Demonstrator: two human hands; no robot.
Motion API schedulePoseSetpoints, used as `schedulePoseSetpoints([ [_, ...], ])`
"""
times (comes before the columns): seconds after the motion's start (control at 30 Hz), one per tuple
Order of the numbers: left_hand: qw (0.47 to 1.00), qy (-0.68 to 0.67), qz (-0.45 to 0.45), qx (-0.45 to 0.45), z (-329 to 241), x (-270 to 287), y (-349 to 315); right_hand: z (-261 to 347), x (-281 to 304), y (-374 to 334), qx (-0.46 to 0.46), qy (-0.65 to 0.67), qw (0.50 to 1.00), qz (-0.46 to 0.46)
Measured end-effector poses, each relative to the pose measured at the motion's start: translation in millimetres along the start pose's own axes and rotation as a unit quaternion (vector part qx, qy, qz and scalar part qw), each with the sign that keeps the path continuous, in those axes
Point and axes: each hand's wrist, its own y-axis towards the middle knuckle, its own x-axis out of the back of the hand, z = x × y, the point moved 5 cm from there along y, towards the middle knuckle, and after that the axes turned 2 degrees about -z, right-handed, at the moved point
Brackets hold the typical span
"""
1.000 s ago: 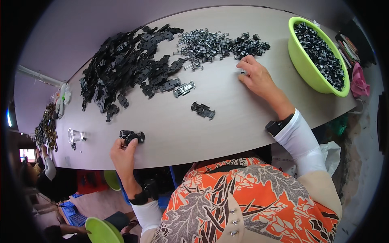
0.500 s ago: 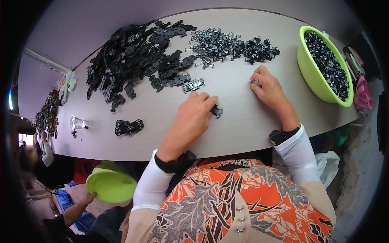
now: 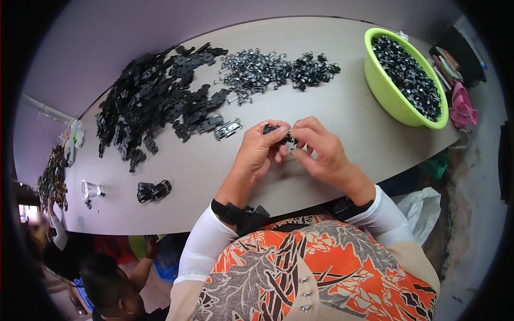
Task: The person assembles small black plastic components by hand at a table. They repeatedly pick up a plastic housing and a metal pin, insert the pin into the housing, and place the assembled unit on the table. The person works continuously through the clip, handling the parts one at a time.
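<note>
My left hand [image 3: 256,152] is closed round a small black toy-car base [image 3: 274,131], held up over the middle of the table near its front edge. Against the base's right end, my right hand [image 3: 321,152] pinches a small wheel axle [image 3: 294,142] between thumb and fingers; much of it is hidden. A shinier car base [image 3: 228,129] lies on the table to the left, beside a large heap of black car bases [image 3: 155,96]. Behind my hands spread loose wheel axles, silver [image 3: 251,69] and black [image 3: 316,70]. Two black bases [image 3: 153,191] rest together at front left.
A lime-green basin [image 3: 385,101] filled with black wheel axles stands at the table's right. A clear plastic cup [image 3: 91,190] lies at the left. Farther left, another person's hands are at a gold-and-black heap [image 3: 52,176]. A second person is low at front left.
My left hand has lifted the car base off the table, and my right hand has come left to meet it. The view has shifted. The person at lower left has moved with the green bowl.
</note>
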Motion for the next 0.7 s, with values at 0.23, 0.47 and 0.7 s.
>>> schedulePoseSetpoints([
  [0.23,0.997,0.037,0.02,0.064,15,-2,-1,-8,7,-12,-0.008,-0.027,1.0,0.003],
  [0.47,0.996,0.056,0.04,0.064,16,-8,-11,-10,9,-20,-0.004,-0.015,1.0,0.02],
  [0.7,0.995,0.071,0.015,0.063,14,-9,-14,-11,12,-23,-0.001,0.002,1.0,0.003],
])
